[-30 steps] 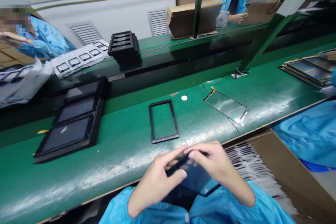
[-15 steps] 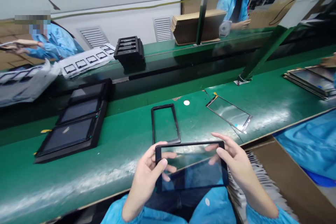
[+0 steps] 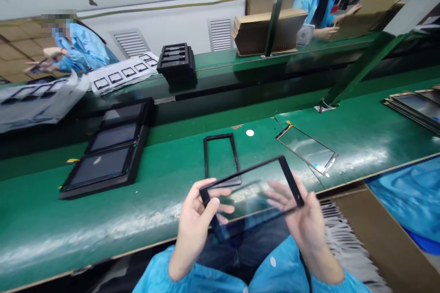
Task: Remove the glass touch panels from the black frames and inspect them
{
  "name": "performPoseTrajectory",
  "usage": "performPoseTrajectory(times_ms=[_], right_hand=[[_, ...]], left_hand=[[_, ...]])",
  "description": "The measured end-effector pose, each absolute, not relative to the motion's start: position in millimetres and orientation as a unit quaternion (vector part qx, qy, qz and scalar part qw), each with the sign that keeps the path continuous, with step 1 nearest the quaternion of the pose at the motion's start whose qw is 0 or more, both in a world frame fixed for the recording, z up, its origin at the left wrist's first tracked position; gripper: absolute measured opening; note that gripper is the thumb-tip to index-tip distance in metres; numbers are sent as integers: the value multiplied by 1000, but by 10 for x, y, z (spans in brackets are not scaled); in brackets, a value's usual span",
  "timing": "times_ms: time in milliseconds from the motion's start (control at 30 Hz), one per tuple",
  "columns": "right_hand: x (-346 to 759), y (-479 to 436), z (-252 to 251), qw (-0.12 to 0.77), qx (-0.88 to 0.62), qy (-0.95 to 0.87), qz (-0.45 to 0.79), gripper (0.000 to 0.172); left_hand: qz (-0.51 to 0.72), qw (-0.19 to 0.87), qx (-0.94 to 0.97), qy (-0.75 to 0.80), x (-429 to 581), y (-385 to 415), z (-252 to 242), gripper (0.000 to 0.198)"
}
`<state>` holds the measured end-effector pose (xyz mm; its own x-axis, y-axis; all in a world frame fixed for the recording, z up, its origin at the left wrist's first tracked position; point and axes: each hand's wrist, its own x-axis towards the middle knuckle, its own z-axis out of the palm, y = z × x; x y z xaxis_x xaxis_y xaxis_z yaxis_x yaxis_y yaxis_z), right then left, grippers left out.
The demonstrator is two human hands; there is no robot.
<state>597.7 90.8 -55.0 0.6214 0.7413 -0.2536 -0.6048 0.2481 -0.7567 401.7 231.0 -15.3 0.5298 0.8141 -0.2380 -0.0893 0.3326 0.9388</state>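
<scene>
In the head view my left hand grips the left end of a clear, black-bordered touchscreen glass panel, thumb in front and fingers behind. The panel is tilted, its right end raised, above the bench's front edge. My right hand is at the panel's right end, fingers spread and partly seen through the glass; whether it touches is hard to tell. Just beyond the panel lies a black rectangular frame on the green bench. Farther right lies another clear panel with a thin dark border and an orange tab.
A black tray with dark screens stands left on the green bench. A green post rises at right, near stacked panels. An open cardboard box stands below right. Two people in blue work across the line.
The panel has gone from nearly level to tilted, its right end rising. My right hand has loosened and its fingers have spread. The view has shifted slightly.
</scene>
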Motion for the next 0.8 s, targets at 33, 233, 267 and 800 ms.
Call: performPoseTrajectory(times_ms=[33, 233, 267, 800], right_hand=[[5873, 951, -591, 790, -430, -69, 432, 79], [5742, 1112, -502, 739, -540, -88, 394, 102], [5798, 1114, -454, 730, -542, -105, 404, 104], [5993, 990, -147, 690, -558, -205, 413, 96]], left_hand=[[320, 733, 472, 371, 4046, 2260, -206, 47], [176, 796, 492, 306, 4018, 2093, -312, 60], [146, 797, 500, 306, 3990, 2103, -292, 62], [43, 803, 507, 310, 3931, 2078, -144, 61]])
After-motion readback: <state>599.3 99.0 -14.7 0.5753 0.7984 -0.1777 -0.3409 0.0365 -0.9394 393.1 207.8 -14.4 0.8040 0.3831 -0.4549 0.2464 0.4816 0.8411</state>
